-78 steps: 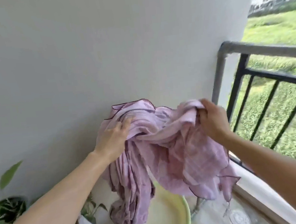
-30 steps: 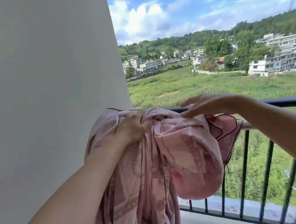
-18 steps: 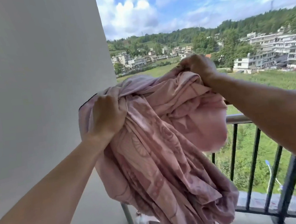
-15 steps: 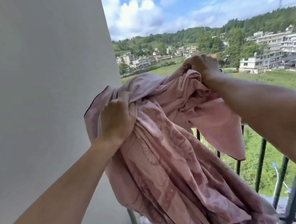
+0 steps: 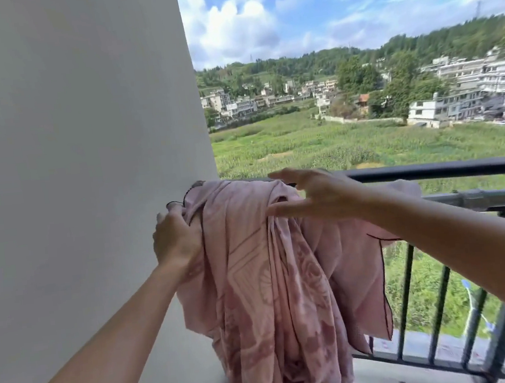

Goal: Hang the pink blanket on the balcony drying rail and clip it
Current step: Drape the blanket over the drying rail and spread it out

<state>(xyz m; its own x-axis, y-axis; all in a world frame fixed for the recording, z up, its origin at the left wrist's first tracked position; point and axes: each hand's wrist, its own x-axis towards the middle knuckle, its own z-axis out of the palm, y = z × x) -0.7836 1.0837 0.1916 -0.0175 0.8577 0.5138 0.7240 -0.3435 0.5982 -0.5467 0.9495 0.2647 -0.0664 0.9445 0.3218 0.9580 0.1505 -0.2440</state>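
The fingers (image 5: 167,220) of the left hand (image 5: 177,239) are curled closed around a bunched fold of the pink blanket (image 5: 264,283) at its left end, close beside the pale wall (image 5: 80,162). The back of that hand faces the camera, and its bare forearm runs down to the lower left corner of the view.

The fingers (image 5: 283,175) of the right hand (image 5: 316,192) are spread open and grip nothing. The upper ones reach over the top of the blanket where it crosses the rail, and the thumb lies against the cloth lower down; whether the upper fingertips press the fabric or sit just above it cannot be told. The right forearm comes in from the right edge and crosses in front of the railing.

There is one blanket, patterned in darker pink with a thin dark edging. It is draped in a crumpled heap over the left end of the black top rail (image 5: 429,169), next to the wall, and most of it hangs down on the near side in long folds. One corner falls to the right, in front of the bars.

Two horizontal rails show: the black top rail and, just below and nearer, a grey metal rail (image 5: 488,196). Black vertical bars (image 5: 407,293) stand beneath them.
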